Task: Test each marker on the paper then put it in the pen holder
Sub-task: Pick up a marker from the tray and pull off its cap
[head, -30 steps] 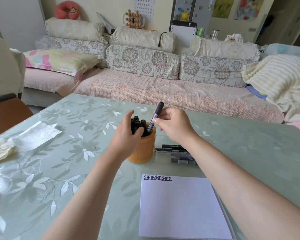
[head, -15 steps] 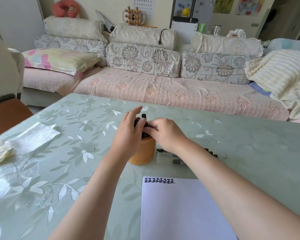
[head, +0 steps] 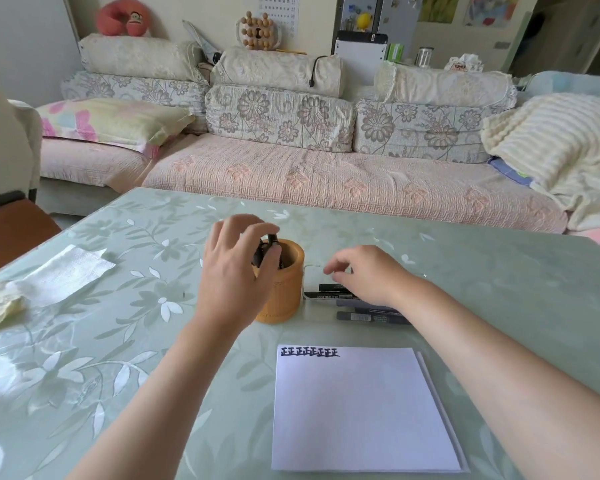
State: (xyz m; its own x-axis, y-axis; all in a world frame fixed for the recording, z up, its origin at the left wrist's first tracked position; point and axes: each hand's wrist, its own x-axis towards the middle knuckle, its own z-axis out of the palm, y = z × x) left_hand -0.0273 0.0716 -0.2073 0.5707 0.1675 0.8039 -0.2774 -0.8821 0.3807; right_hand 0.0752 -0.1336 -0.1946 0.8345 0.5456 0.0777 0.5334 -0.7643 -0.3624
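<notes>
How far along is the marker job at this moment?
Done: several stored markers stand in the holder, and the paper bears a row of test marks. In hand: the left hand grips the stored markers; the right hand, empty, hovers over the loose markers beside the holder. Left: those loose markers, at least four, to test and store.

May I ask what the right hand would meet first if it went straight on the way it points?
Probably the loose markers lying just below the right hand; beyond them, the pen holder. Depth is unclear.
</notes>
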